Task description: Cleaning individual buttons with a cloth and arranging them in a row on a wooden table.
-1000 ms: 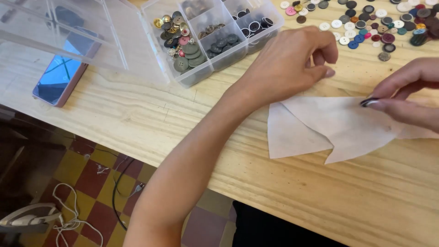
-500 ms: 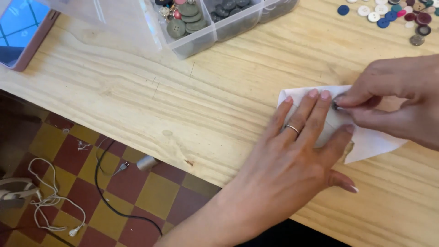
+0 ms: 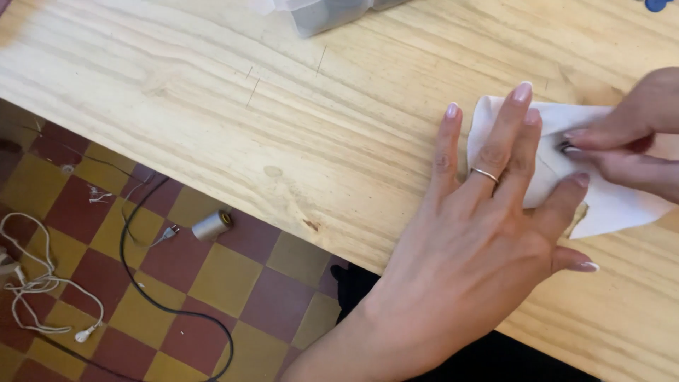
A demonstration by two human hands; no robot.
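Observation:
A white piece of cloth (image 3: 608,205) lies on the wooden table (image 3: 297,120) at the right. My left hand (image 3: 488,226) rests flat on it with fingers spread, pressing its left part down; a thin ring sits on one finger. My right hand (image 3: 626,148) comes in from the right edge and pinches a small dark button (image 3: 566,148) against the cloth between fingertips.
The corner of a clear plastic organiser box (image 3: 325,13) shows at the top edge, and a blue button (image 3: 658,4) at the top right. Below the table's near edge, the checkered floor holds a black cable (image 3: 141,283), a white cord (image 3: 42,290) and a small metal cylinder (image 3: 211,225).
The view has dropped and shifted right, so the box and the button pile have mostly left the frame. My left hand moved from the far side of the cloth onto it and lies flat.

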